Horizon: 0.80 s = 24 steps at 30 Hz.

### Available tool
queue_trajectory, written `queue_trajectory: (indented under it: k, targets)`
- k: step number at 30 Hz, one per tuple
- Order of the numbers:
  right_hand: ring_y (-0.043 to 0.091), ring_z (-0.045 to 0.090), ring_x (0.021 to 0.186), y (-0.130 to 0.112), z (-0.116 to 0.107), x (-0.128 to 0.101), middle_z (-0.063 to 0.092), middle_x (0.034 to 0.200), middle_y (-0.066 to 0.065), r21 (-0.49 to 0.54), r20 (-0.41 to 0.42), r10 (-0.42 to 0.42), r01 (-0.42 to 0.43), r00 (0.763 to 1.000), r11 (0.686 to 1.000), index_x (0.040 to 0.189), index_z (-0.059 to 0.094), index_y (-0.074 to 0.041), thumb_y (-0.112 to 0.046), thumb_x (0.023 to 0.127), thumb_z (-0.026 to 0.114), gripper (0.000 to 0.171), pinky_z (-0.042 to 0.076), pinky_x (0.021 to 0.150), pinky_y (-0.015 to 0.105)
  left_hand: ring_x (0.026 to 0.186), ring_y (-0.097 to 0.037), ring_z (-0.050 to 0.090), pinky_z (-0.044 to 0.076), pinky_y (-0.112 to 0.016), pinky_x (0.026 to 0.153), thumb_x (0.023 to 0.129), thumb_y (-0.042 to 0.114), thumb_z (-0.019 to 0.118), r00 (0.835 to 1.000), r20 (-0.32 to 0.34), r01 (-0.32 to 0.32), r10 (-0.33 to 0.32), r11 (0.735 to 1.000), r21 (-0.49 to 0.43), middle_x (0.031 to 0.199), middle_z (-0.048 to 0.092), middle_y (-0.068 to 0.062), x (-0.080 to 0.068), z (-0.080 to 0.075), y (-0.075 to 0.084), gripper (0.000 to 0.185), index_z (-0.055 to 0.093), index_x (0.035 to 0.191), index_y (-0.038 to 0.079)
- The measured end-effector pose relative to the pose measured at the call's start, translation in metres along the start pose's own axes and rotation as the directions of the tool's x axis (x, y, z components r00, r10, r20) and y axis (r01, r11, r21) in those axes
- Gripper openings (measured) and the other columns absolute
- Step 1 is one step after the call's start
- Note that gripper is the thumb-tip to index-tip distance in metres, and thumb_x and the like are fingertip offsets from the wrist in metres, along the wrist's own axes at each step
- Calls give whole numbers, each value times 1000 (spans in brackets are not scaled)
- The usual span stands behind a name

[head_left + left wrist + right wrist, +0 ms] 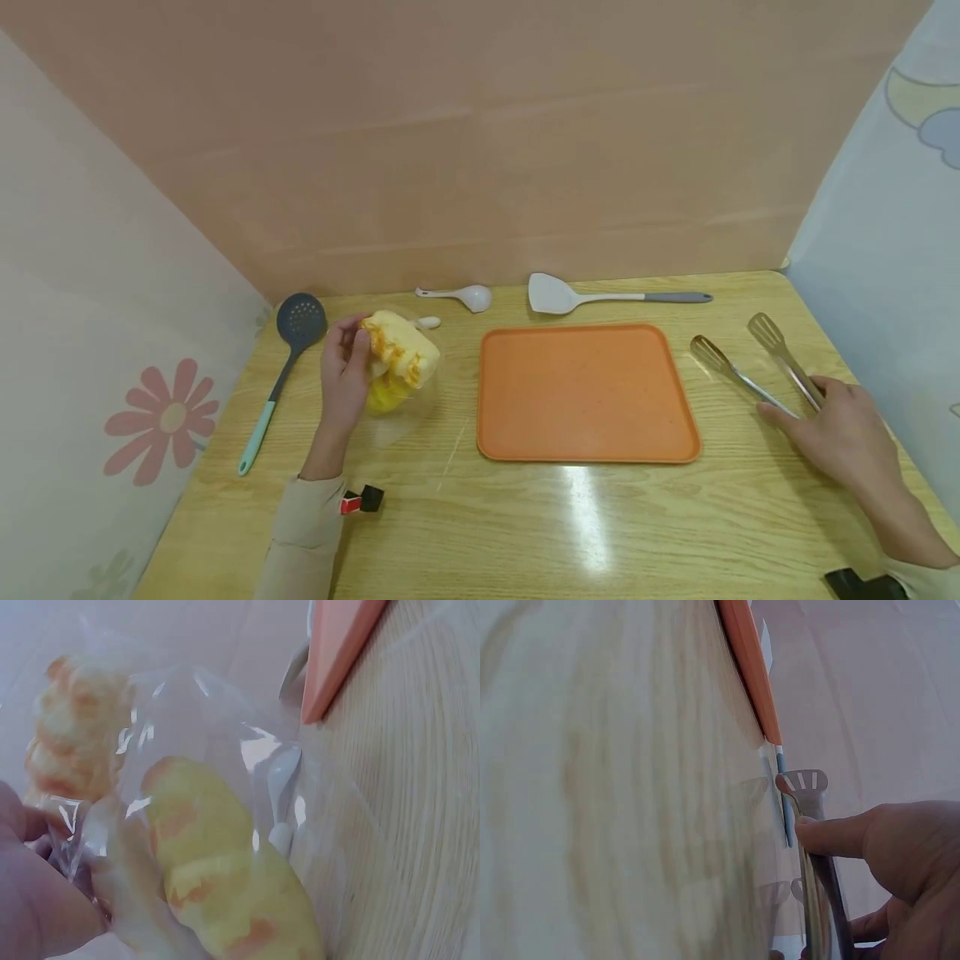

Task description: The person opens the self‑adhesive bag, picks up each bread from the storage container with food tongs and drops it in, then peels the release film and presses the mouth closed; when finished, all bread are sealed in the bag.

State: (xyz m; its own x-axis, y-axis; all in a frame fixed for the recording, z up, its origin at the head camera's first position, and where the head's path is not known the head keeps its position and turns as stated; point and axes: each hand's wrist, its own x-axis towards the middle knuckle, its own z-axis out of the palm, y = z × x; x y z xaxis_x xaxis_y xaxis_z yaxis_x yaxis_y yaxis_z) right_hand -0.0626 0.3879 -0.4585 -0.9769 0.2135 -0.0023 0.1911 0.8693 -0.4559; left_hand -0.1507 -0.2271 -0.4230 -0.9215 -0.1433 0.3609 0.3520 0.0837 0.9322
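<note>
My left hand pinches a clear plastic bag and a pale bread loaf with browned streaks, above the table's left half. A yellow bread roll shows through the film below it. Whether the pale loaf lies inside the bag too, I cannot tell. At the right, my right hand grips metal tongs with slotted ends. The tongs' arms stand apart with nothing between them. The thumb lies along one arm in the right wrist view. Some fingers are hidden behind the tongs.
An orange tray lies mid-table. Along the back are a white ladle and a white turner with a grey handle. A dark skimmer lies at the left. A small white spoon lies behind the bag.
</note>
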Motion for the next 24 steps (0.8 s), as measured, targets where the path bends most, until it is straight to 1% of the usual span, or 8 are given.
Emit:
queue_trajectory:
  k: [4, 9, 13, 14, 18, 21, 22, 24]
  targets:
    - [66, 54, 104, 2, 3, -1, 48, 120, 52, -34, 1, 9, -9, 1000, 999, 140, 47, 26, -51, 98, 83, 94, 48, 69, 68, 104, -8, 62, 53, -17, 87, 119, 8, 46, 987, -139, 52, -75, 985, -164, 117, 65, 3, -1, 5, 7, 16, 59, 130, 7]
    - [69, 52, 102, 2, 4, 1, 44, 121, 55, -88, 28, 12, -9, 1000, 996, 141, 43, 30, -58, 95, 84, 107, 49, 67, 69, 80, -7, 53, 44, -19, 69, 120, 15, 48, 942, -284, 101, -180, 957, -270, 99, 61, 4, -2, 12, 14, 16, 60, 129, 11]
    - [74, 49, 105, -3, 6, -3, 41, 124, 60, -117, -10, -26, 25, 1000, 993, 148, 33, 31, -61, 90, 87, 121, 47, 73, 76, 78, -8, 53, 45, -19, 67, 119, 18, 49, 906, -346, 124, -244, 934, -334, 104, 63, 3, -3, 21, 19, 19, 59, 133, 10]
    - [74, 49, 104, -6, 7, -4, 43, 121, 59, -113, -46, -54, 49, 997, 992, 146, 37, 28, -61, 89, 89, 118, 46, 74, 77, 80, -7, 55, 47, -19, 69, 119, 18, 49, 898, -357, 128, -257, 929, -347, 107, 63, 3, -4, 23, 19, 19, 59, 133, 9]
    - [79, 38, 123, -33, 12, -11, 41, 135, 57, 2, -200, -153, 156, 968, 988, 150, 39, 21, -47, 95, 87, 99, 31, 98, 88, 86, -7, 58, 51, -19, 73, 119, 18, 48, 877, -386, 132, -287, 915, -382, 113, 63, 2, -4, 31, 22, 20, 56, 135, 9]
    - [77, 35, 133, -65, 14, -14, 42, 145, 53, 128, -283, -229, 274, 931, 953, 154, 47, 16, -29, 102, 82, 77, 27, 105, 88, 88, -7, 60, 53, -19, 75, 119, 16, 48, 862, -410, 119, -297, 906, -406, 114, 63, 1, -3, 35, 23, 18, 55, 134, 8]
    - [73, 39, 133, -77, 15, -15, 46, 145, 49, 161, -311, -261, 321, 914, 933, 152, 53, 14, -22, 101, 82, 68, 30, 103, 85, 89, -7, 60, 53, -19, 75, 119, 16, 47, 858, -417, 115, -299, 904, -411, 113, 64, 1, -3, 36, 24, 17, 55, 133, 9]
    - [56, 57, 125, -99, 18, -18, 56, 143, 40, 214, -346, -323, 409, 881, 887, 146, 64, 9, -11, 98, 84, 56, 46, 103, 66, 90, -8, 61, 53, -20, 75, 119, 14, 47, 850, -432, 107, -303, 901, -421, 112, 64, 1, -2, 40, 26, 14, 55, 130, 9]
